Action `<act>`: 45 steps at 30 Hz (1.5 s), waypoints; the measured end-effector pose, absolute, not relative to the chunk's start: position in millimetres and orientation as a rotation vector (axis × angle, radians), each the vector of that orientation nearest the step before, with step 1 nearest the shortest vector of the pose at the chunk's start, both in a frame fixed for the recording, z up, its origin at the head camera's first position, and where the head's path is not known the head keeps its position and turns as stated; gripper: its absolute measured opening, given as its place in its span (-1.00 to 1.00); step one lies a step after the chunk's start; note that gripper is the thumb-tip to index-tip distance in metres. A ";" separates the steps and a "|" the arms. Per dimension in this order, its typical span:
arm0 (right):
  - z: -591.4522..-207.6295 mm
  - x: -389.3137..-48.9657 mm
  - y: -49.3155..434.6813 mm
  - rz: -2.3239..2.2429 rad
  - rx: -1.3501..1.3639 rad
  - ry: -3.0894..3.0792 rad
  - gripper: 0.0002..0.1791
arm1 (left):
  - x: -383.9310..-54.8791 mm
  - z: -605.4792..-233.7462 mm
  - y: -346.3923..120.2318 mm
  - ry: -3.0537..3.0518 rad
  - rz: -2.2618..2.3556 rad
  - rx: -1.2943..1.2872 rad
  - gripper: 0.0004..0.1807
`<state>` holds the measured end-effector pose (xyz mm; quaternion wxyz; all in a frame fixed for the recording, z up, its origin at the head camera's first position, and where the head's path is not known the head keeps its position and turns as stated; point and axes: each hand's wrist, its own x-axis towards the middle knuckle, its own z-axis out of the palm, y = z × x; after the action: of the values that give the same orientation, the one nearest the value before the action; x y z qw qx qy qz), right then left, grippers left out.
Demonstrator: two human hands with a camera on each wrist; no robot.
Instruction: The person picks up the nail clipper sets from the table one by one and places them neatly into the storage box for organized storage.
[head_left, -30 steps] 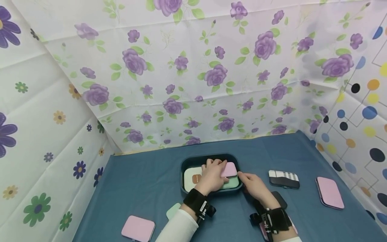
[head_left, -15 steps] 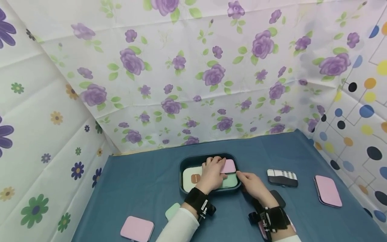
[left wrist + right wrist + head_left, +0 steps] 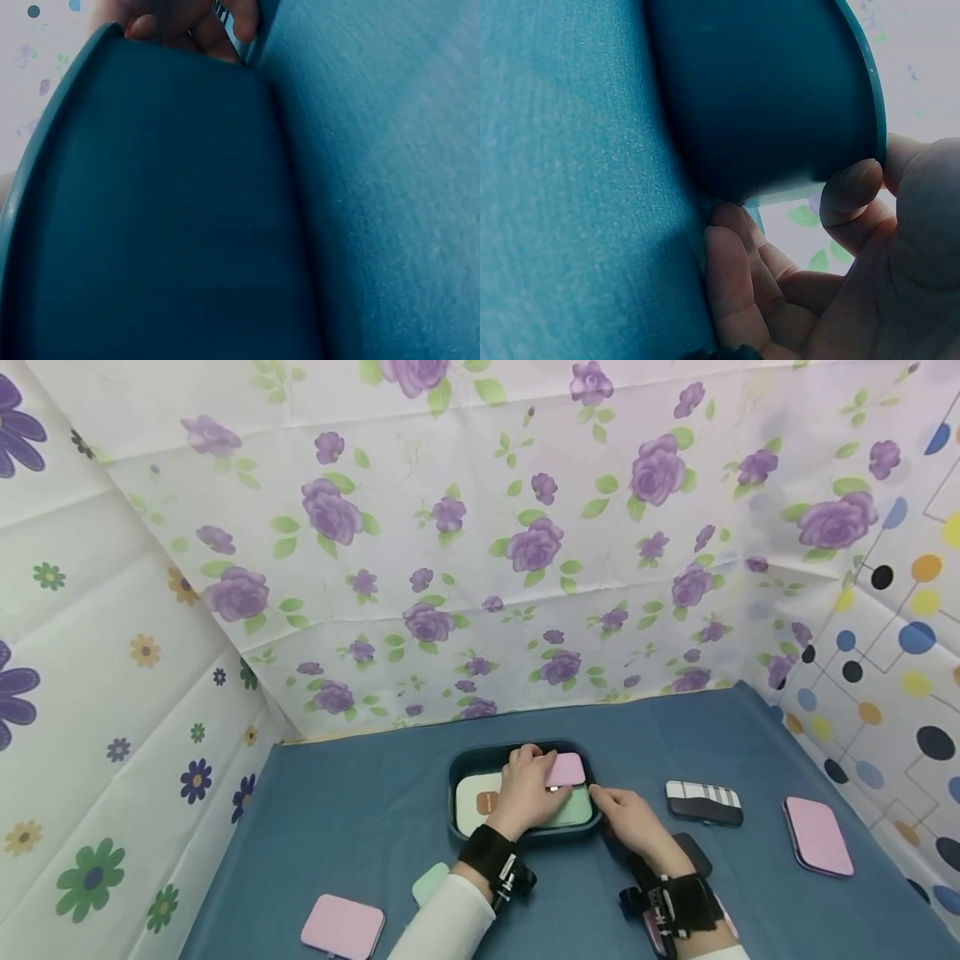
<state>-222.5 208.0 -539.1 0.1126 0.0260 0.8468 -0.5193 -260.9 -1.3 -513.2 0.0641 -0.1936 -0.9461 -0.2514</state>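
Observation:
In the head view, a dark teal rectangular bin (image 3: pixel 453 777) stands mid-table. My left hand (image 3: pixel 523 793) reaches into it and grips the left end of a small flat pink case (image 3: pixel 568 768) with rounded corners, fingers on the far side and thumb on the near side. Below the pink case lies a light green case (image 3: pixel 576 808); a cream case (image 3: pixel 468 802) with a brown label fills the left part. My right hand (image 3: pixel 632 817) holds the bin's right end. The right wrist view shows thumb and forefinger pinching the rim (image 3: pixel 877 112), other fingers low by the wall.
A pink case (image 3: pixel 343 927) and a light green case (image 3: pixel 430 883) lie front left. At right are a black-and-white striped case (image 3: pixel 705 806) and another pink case (image 3: pixel 817 837). A black case (image 3: pixel 693 853) lies partly under the right forearm. Patterned cloth walls (image 3: pixel 480 568) surround the table.
The left hand has shifted the pink case slightly toward the back of the bin, so more of the green case shows. The right hand stays on the rim.

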 end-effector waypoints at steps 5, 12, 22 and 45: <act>-540.0 -222.2 207.7 -1.528 0.070 2.488 -0.44 | -257.5 -514.3 2.4 -2.837 -0.768 -0.540 -0.38; -540.5 -224.8 211.0 -1.532 0.065 2.498 -0.41 | -258.6 -516.2 6.3 -2.778 -0.785 -0.453 -0.38; -540.0 -222.6 208.9 -1.517 0.074 2.494 -0.41 | -256.2 -520.6 5.6 -2.762 -0.757 -0.429 -0.36; -542.0 -225.0 207.5 -1.559 0.075 2.466 -0.41 | -256.9 -527.8 5.8 -2.722 -0.605 -0.400 -0.38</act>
<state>-225.0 207.5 -542.0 0.1115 0.0256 0.8397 -0.5308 -256.9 5.8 -527.8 0.1616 -0.1400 -0.9536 -0.2120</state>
